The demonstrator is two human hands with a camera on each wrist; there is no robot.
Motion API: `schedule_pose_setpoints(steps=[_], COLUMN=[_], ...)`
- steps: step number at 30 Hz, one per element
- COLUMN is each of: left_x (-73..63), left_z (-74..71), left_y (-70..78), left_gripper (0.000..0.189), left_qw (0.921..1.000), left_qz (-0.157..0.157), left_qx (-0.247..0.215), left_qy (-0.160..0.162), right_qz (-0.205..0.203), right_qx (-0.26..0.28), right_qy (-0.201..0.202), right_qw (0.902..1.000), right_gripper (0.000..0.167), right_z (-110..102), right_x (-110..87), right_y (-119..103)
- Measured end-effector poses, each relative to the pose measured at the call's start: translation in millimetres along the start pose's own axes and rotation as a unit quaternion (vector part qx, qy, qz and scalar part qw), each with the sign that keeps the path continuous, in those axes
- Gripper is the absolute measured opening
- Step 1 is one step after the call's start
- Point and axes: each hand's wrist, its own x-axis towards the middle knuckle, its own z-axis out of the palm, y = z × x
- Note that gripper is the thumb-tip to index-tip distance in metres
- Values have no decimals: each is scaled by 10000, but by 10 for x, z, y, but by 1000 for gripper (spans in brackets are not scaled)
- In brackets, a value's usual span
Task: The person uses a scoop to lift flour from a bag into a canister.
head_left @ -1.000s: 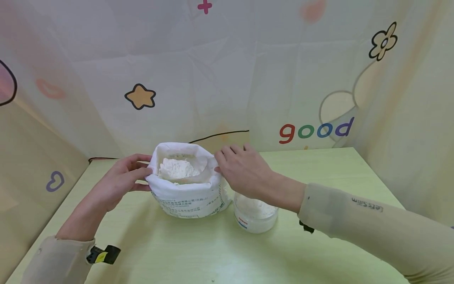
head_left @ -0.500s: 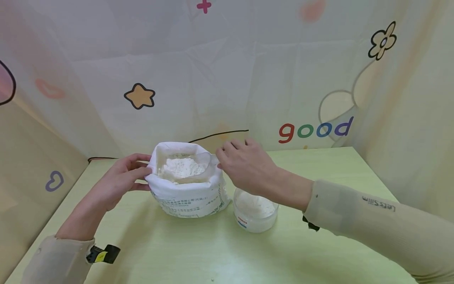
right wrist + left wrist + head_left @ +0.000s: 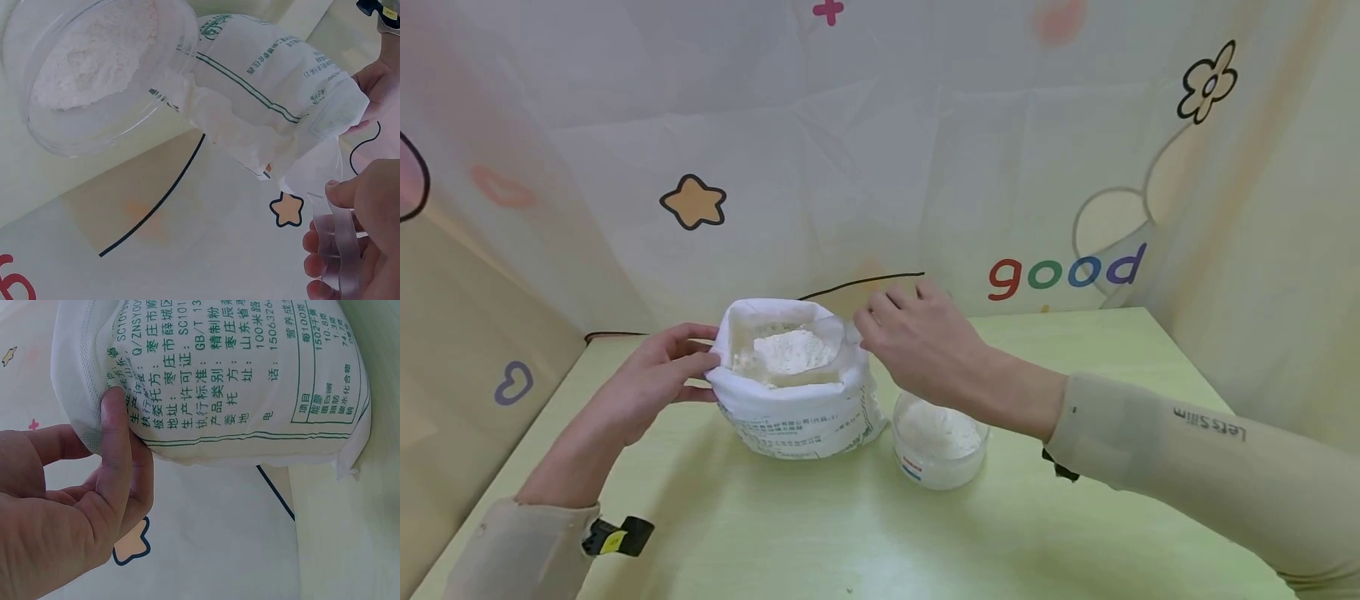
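A white cloth flour bag [image 3: 797, 421] with green print and a turned-down rim stands on the table. My left hand [image 3: 658, 371] grips its left rim, the thumb near the fold in the head view and the fingers against the outside. At the bag's right side, my right hand [image 3: 917, 342] holds a clear plastic scoop by its handle [image 3: 340, 250]. The scoop's bowl, in the bag's mouth, carries a heap of white flour [image 3: 793, 352]. To the right of the bag, partly below my right forearm, a clear round tub [image 3: 951, 475] contains more flour [image 3: 94, 59].
The pale green table [image 3: 775, 533] reaches back to a printed curtain [image 3: 880, 167] and is flanked by curtains on both sides. Tub and bag stand very close together. A small speck lies near the table's front.
My right hand has risen slightly and shifted a little right, and the flour-filled scoop has come up within the bag's mouth. My left hand stays on the rim.
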Motion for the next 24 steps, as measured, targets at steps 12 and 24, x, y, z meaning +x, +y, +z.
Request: schedule_pose_setpoints(steps=[12,24], left_x=[6,-1], left_z=[6,-11], left_y=[0,-6], left_gripper=[50,50], left_qw=[10000,10000], left_qz=[31,9], left_qx=[14,-3], left_qy=[12,17], right_qz=[10,187], right_qx=[-184,315], right_qy=[-43,-457], right_qw=[9998,9983], right_gripper=[27,30], right_z=[-58,-49], right_x=[27,23], right_y=[-12,14])
